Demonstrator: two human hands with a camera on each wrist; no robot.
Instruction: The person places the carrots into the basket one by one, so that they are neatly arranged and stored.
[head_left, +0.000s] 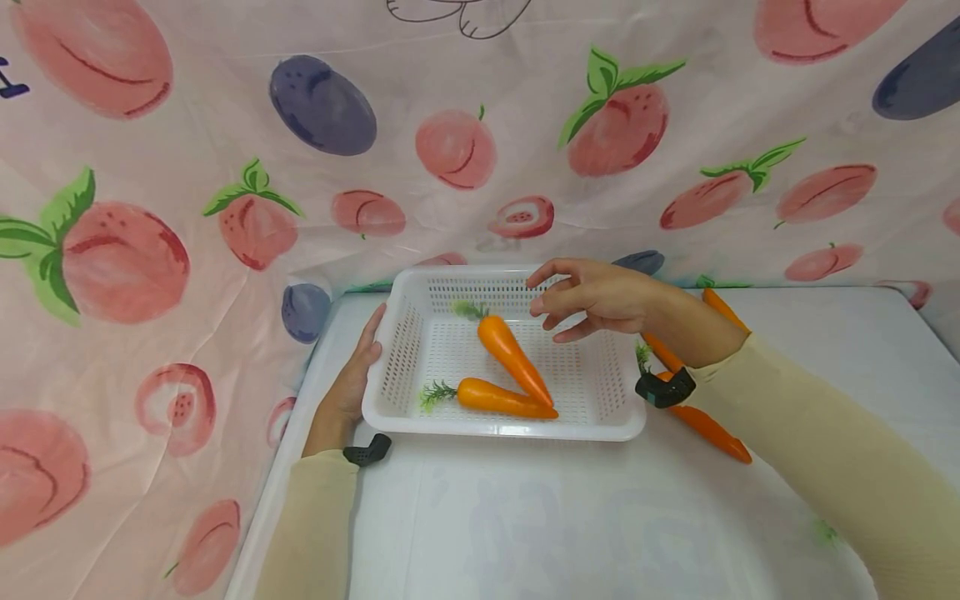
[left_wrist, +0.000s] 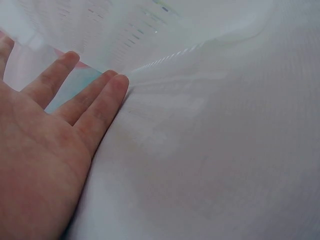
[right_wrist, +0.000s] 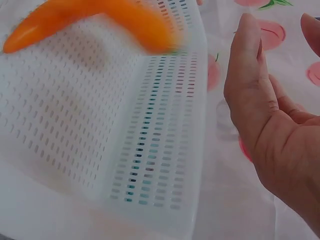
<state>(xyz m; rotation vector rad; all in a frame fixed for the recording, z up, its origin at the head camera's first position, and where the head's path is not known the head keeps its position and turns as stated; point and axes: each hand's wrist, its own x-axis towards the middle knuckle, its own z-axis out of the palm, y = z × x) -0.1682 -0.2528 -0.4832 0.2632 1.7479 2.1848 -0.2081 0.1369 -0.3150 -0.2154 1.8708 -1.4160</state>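
A white perforated plastic basket (head_left: 504,431) stands on the table with two orange toy carrots inside. One carrot (head_left: 513,357) slants across the basket floor, its tip meeting that of the lower carrot (head_left: 498,400). Along the basket's left side lies my left hand (head_left: 348,379), fingers straight against the wall; the left wrist view shows the palm (left_wrist: 45,145) low by the tabletop. My right hand (head_left: 592,298) is over the basket's back right part, fingers spread and holding nothing. In the right wrist view, one carrot (right_wrist: 142,27) is blurred.
Right of the basket, partly behind my right forearm, more carrots (head_left: 708,432) lie on the white table (head_left: 585,533). A fruit-printed cloth (head_left: 450,75) hangs behind and to the left. Green leaves (head_left: 827,532) show faintly beside the right sleeve.
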